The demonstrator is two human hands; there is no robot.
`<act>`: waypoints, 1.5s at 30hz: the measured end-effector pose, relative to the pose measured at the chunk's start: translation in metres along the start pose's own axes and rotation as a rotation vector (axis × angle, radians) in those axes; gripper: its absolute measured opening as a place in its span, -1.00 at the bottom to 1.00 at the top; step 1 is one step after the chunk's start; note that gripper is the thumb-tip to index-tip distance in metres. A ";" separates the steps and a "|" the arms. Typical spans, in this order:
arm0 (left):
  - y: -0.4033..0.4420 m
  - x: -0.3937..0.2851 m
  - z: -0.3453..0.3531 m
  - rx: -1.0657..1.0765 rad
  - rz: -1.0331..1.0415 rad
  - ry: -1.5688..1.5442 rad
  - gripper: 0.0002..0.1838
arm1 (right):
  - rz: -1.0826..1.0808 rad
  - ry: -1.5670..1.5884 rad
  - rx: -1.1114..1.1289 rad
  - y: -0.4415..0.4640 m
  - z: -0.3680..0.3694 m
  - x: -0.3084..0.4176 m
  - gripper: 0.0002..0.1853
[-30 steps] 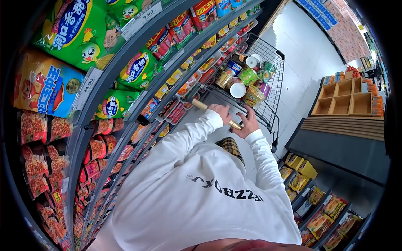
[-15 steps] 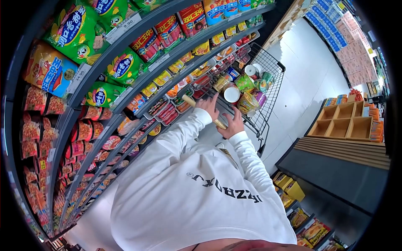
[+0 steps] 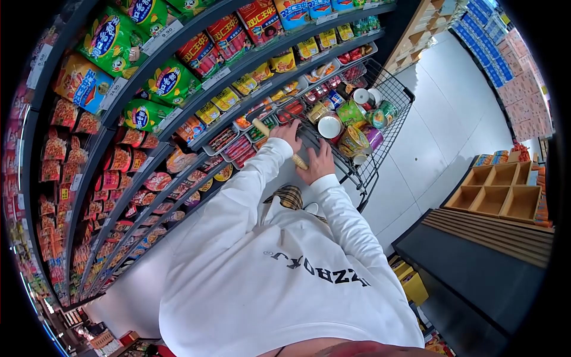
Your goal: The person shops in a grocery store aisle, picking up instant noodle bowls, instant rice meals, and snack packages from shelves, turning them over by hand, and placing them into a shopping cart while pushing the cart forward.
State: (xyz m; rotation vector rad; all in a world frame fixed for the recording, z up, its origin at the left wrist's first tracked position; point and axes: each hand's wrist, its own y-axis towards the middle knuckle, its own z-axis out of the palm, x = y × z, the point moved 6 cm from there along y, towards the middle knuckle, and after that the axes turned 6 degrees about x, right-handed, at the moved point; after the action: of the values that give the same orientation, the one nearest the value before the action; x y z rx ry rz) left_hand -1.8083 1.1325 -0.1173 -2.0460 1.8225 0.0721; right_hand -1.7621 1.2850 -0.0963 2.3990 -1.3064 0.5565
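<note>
A wire shopping cart (image 3: 389,89) stands ahead of me, with a tan, rod-like handle (image 3: 260,127) across its near side. My left hand (image 3: 287,136) is closed round the handle, towards the shelf side. Just to its right, my right hand (image 3: 319,162) also grips the handle, its fingers pointing forward over it. In the cart lie a white-lidded tub (image 3: 329,126), a green packet (image 3: 351,112), a yellow cup (image 3: 354,140), a purple container (image 3: 373,137) and several other packages.
Long curved shelves (image 3: 238,89) with bagged snacks, sausages and cup noodles run close along my left. Tiled floor (image 3: 425,143) extends ahead and right. On the right are a wooden compartment display (image 3: 496,190) and a dark counter (image 3: 476,262). Stacked cartons (image 3: 517,89) stand farther off.
The view has shifted slightly, and the shelves sit a little farther right in it. Both hands stay on the handle. A plaid-clad leg now shows more below the handle.
</note>
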 end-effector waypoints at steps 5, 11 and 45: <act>0.007 -0.006 -0.002 0.014 0.002 -0.038 -0.48 | 0.022 0.013 0.019 0.005 -0.004 -0.007 -0.37; 0.023 -0.007 0.014 0.023 0.040 0.039 -0.47 | 0.007 0.031 0.004 0.010 -0.013 -0.013 -0.39; 0.094 0.063 -0.227 -1.233 0.165 -0.943 -0.34 | -0.024 -0.019 0.021 0.054 -0.055 -0.074 -0.40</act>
State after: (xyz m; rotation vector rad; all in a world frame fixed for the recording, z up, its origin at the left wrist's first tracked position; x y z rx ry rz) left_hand -1.9391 0.9924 0.0482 -1.7821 1.3064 2.2045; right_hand -1.8545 1.3363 -0.0792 2.4392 -1.2845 0.5443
